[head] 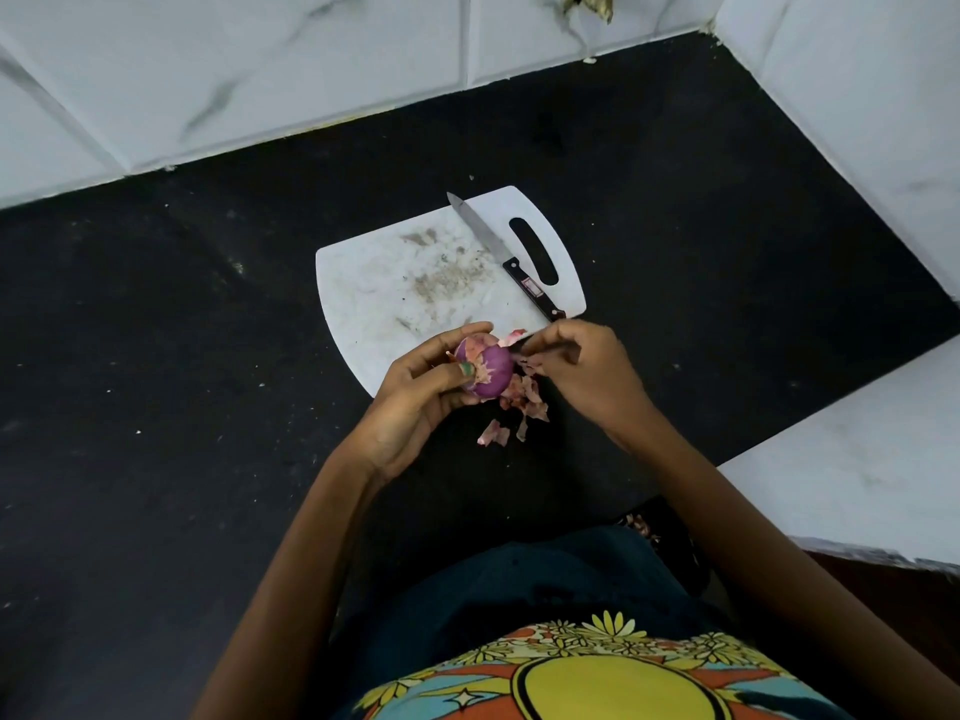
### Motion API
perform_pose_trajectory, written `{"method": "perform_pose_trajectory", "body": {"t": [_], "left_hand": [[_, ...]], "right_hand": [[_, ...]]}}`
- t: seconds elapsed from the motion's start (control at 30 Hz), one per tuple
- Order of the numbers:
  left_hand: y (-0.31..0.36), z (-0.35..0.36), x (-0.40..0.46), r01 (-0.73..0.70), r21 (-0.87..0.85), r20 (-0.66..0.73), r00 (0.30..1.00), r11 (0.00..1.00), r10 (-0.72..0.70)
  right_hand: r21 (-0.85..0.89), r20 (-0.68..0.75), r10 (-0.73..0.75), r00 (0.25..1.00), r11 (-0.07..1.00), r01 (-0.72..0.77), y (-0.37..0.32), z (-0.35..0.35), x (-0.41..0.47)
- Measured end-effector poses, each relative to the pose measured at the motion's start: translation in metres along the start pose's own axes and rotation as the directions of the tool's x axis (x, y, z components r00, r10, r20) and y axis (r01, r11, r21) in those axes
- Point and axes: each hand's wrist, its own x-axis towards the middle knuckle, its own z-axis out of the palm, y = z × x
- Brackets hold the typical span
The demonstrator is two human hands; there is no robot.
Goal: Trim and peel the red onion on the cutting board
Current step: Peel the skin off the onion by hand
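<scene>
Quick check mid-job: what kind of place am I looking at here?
Most likely a home kitchen: a dark stone counter against marble-look wall tiles, with a white cutting board and a knife laid out.

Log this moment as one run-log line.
step: peeling | left hand: holds red onion | right hand: pulling skin | knife: idle on cutting board | peels: on counter

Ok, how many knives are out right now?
1. The knife lies on the cutting board beside its handle slot, blade pointing away from the person. Neither hand holds it. None seems hidden.
</scene>
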Motion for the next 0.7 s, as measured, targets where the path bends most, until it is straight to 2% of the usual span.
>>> {"method": "perform_pose_trajectory", "body": {"t": [0.13, 0.23, 0.57, 0.7], "left_hand": [[0.000, 0.001, -0.001, -0.011, 0.095, -0.017, 1.000, 0.995, 0.012], [0.001, 0.003, 0.000, -0.022, 0.146, -0.029, 0.999, 0.989, 0.027], [0.005, 0.010, -0.003, -0.070, 0.245, 0.001, 0.997, 0.967, 0.072], [0.004, 0.010, -0.002, -0.058, 0.213, -0.003, 0.998, 0.975, 0.060]], "right_hand": [[0.142, 0.096, -0.072, 0.993, 0.988, 0.058, -0.021, -0.010, -0.008], [0.113, 0.189, -0.130, 0.973, 0.988, 0.110, -0.029, -0.012, -0.012], [-0.030, 0.039, -0.220, 0.975, 0.975, 0.221, -0.027, -0.008, -0.006], [0.072, 0.008, -0.142, 0.990, 0.987, 0.141, -0.020, -0.008, -0.002]]}}
